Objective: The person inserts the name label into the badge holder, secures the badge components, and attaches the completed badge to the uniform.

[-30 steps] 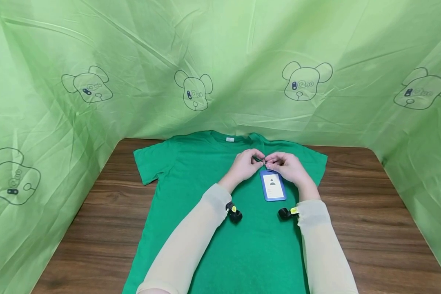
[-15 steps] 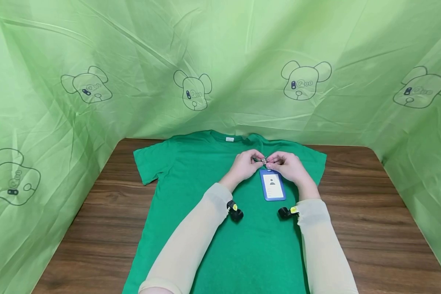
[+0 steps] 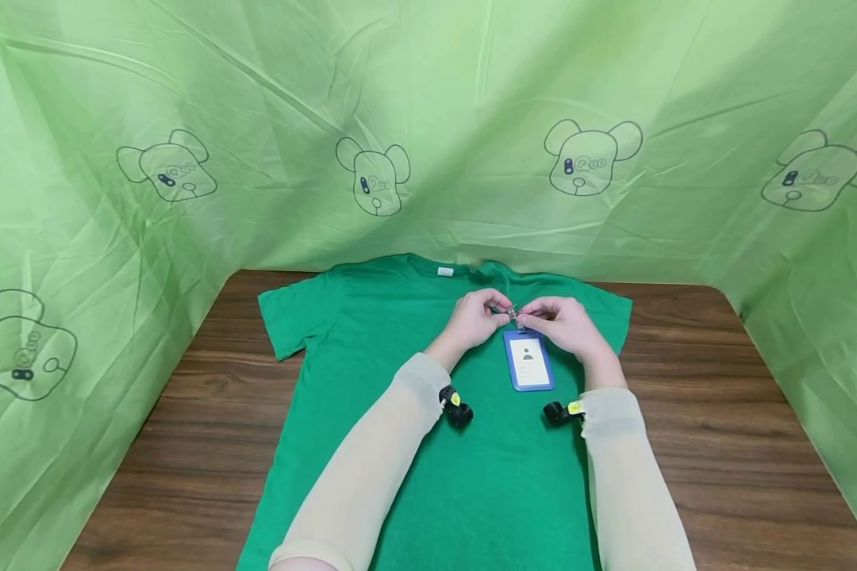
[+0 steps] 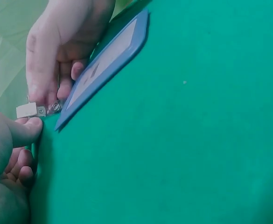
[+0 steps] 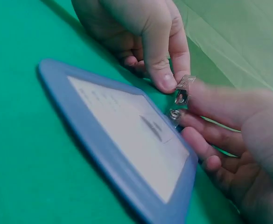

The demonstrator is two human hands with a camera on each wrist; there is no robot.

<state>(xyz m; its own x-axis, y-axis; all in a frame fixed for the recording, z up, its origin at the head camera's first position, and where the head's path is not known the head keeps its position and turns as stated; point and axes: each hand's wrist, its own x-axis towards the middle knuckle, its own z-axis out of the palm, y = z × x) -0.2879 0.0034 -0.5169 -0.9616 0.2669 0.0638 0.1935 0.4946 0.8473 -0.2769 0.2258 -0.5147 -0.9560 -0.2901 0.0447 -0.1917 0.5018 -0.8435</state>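
A blue-framed ID badge [image 3: 528, 362] with a white card lies on the chest of a green T-shirt [image 3: 400, 349]. Its metal badge clip [image 5: 185, 88] rises at the badge's top edge, between both hands. My left hand [image 3: 474, 319] pinches the clip's left end with thumb and index finger; whether shirt cloth is caught there too, I cannot tell. From the other side my right hand [image 3: 560, 325] holds the clip by thumb and fingertips. In the left wrist view, the clear strap [image 4: 55, 107] with a round snap links clip and badge. Fingers hide part of the clip.
The shirt is spread over a dark wood table [image 3: 714, 428], its collar [image 3: 444, 271] toward the back. Green curtains [image 3: 471, 119] printed with mouse heads stand behind the table and at both sides. Black wrist cameras [image 3: 457, 412] sit on both cuffs.
The clip has turned a little between the fingertips and shows more of its metal face. Both hands stay nearly in place, and the badge lies as before.
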